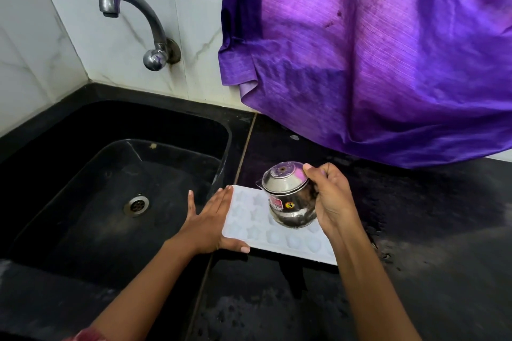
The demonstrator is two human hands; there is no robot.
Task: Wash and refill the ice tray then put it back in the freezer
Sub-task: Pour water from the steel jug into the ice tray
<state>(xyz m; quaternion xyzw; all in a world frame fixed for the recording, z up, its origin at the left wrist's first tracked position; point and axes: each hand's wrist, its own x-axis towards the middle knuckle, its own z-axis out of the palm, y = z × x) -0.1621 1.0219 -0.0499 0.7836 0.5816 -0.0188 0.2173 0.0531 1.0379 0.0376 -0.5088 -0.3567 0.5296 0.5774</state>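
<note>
Tray [249, 230], L hand [210, 227] fingers [221, 196] straight on edge, R hand [332, 202] fingers [328, 174] round tipped pot [291, 202]

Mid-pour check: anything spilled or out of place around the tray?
Wet-looking patches mark the black counter right of the ice tray, and the purple curtain hem drapes onto that counter behind it. Tray and steel pot look undamaged.

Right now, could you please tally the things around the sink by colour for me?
White: 1, the ice tray
Silver metal: 2, the steel pot and the tap
Black: 2, the sink and the counter
Purple: 1, the curtain
Total: 6
</note>
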